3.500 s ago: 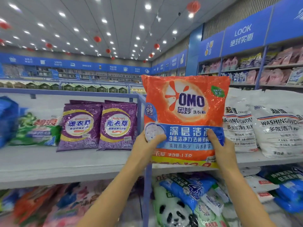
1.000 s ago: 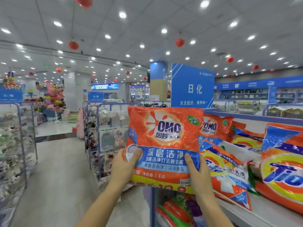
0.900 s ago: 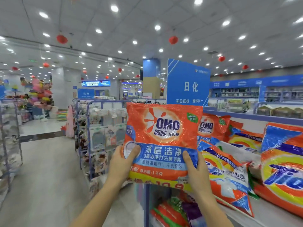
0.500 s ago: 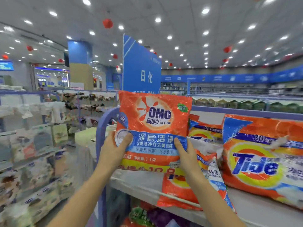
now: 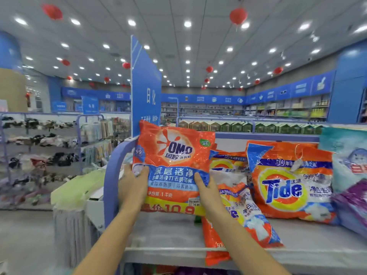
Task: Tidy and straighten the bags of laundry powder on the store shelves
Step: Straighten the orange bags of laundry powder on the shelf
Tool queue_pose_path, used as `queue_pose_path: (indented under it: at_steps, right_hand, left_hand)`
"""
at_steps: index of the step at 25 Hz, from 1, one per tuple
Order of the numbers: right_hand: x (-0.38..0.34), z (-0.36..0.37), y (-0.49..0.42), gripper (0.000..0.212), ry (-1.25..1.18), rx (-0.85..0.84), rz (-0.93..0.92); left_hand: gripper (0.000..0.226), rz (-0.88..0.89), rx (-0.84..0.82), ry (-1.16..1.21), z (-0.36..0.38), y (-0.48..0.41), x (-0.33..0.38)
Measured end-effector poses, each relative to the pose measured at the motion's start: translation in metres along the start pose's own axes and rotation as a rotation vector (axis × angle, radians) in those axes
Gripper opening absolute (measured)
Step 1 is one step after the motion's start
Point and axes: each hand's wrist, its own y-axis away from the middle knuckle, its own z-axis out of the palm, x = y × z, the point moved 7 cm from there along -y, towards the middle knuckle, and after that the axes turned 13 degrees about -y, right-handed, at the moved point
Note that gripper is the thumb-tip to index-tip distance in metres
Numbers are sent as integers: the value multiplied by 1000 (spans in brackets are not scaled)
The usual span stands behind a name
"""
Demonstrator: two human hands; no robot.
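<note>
Grey shelf (image 5: 174,233) across lower frame, blue end rail (image 5: 110,175) at its left. Big Tide bag (image 5: 290,183) upright at back right. OMO bag (image 5: 174,155) upright at shelf's left end, bottom edge on or just above shelf, can't tell which. Smaller Tide bag (image 5: 246,223) flopped forward just right of it, corner over front lip. Left hand (image 5: 132,188) grips OMO's left edge, thumb across front — right hand (image 5: 209,193) grips right edge, thumb on blue band

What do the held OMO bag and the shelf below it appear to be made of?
OMO bag: thin glossy plastic film, judging by its crinkles and light glints. Shelf: probably painted metal, a matte pale-grey deck; its end frame is a smooth lilac-blue tube, though coated board cannot be ruled out.
</note>
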Motion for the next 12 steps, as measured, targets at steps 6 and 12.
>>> queue_pose_path:
  at_steps: [6,12]
  right_hand:
    - [25,3,1,54,144,-21,30]
    - [31,-28,-9,33,261,-14,59]
  left_hand:
    - [23,-101,-37,163,20,6,-35]
    - [20,-259,-250,343,59,-1,-53]
